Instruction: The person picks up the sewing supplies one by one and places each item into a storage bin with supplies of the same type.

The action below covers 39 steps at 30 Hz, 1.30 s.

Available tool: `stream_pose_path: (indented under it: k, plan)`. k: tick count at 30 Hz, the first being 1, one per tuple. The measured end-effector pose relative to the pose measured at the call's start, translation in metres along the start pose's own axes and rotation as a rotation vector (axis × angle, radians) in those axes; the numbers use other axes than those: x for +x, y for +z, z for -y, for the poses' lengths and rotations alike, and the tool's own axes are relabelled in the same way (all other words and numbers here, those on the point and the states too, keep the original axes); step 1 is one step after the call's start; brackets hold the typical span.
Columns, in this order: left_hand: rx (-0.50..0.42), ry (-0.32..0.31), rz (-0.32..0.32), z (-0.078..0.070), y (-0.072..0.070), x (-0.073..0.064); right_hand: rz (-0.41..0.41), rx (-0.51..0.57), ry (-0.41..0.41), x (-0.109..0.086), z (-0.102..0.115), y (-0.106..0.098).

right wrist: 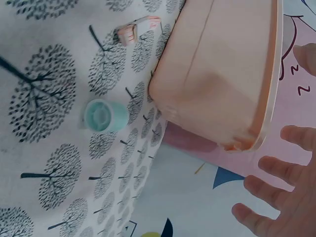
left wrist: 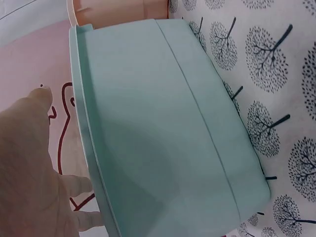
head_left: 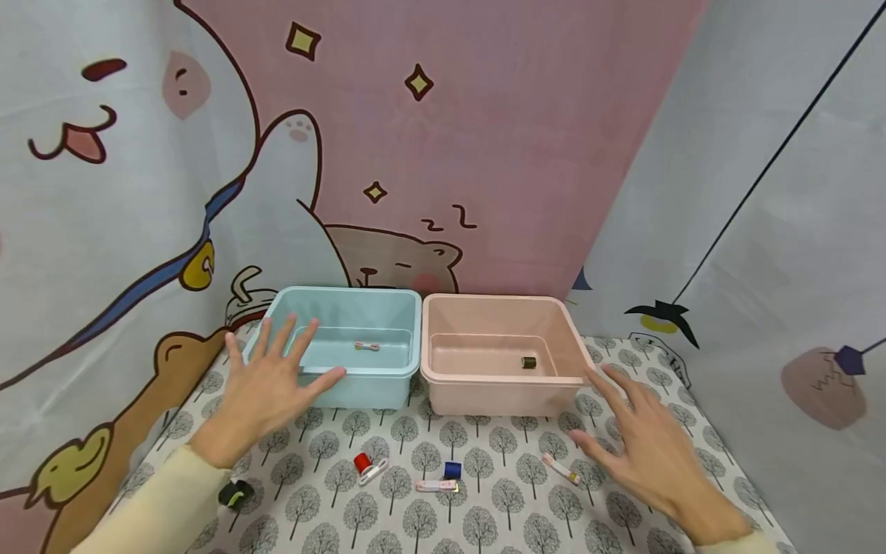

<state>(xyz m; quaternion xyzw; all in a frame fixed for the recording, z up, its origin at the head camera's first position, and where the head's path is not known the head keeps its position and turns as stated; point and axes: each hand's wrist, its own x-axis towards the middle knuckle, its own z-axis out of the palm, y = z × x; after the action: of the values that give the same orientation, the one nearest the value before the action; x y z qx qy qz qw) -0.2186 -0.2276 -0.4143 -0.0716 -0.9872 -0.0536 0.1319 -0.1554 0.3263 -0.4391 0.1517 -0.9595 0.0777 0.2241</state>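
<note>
My left hand (head_left: 266, 385) is spread wide with straight fingers over the left front of the light blue tub (head_left: 367, 388), holding nothing. Inside that tub lies a small pale, slim item (head_left: 367, 346). The left wrist view shows the blue tub's wall (left wrist: 153, 118) beside the hand. My right hand (head_left: 647, 446), also with fingers apart and nothing in it, is by the right front corner of the pink tub (head_left: 498, 396). A dark green thread spool (head_left: 529, 362) lies in the pink tub. In the right wrist view, a mint green spool (right wrist: 104, 116) stands on the cloth.
On the tree-print cloth (head_left: 360, 512) in front of the tubs lie a red spool (head_left: 362, 462), a blue spool (head_left: 453, 470) and slim pale items, one white (head_left: 374, 472), one pinkish (head_left: 436, 486), one farther right (head_left: 561, 468). A printed curtain (head_left: 484, 154) hangs behind.
</note>
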Motion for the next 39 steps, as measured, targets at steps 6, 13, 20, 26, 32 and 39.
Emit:
stream_pose_path:
  k: [6, 13, 20, 26, 32, 39]
  plan:
    - [-0.004, -0.010, 0.014, 0.007, -0.001, -0.001, -0.025, 0.030, 0.005, -0.008, -0.005, 0.000]
    - [-0.027, -0.023, 0.012, 0.016, -0.001, -0.002, -0.006, 0.046, 0.013, -0.016, -0.012, 0.002]
    - [-0.032, -0.041, -0.009, 0.028, 0.002, 0.000, 0.085, 0.060, 0.052, -0.023, -0.019, 0.005]
    - [-0.059, -0.068, 0.002, 0.038, 0.005, 0.001, 0.157, 0.065, 0.062, -0.027, -0.029, 0.009]
    - [-0.079, -0.083, 0.017, 0.048, 0.010, 0.005, 0.206, 0.107, 0.047, -0.030, -0.039, 0.016]
    - [-0.091, -0.097, 0.035, 0.056, 0.013, 0.010, 0.295, 0.151, 0.043, -0.030, -0.047, 0.023]
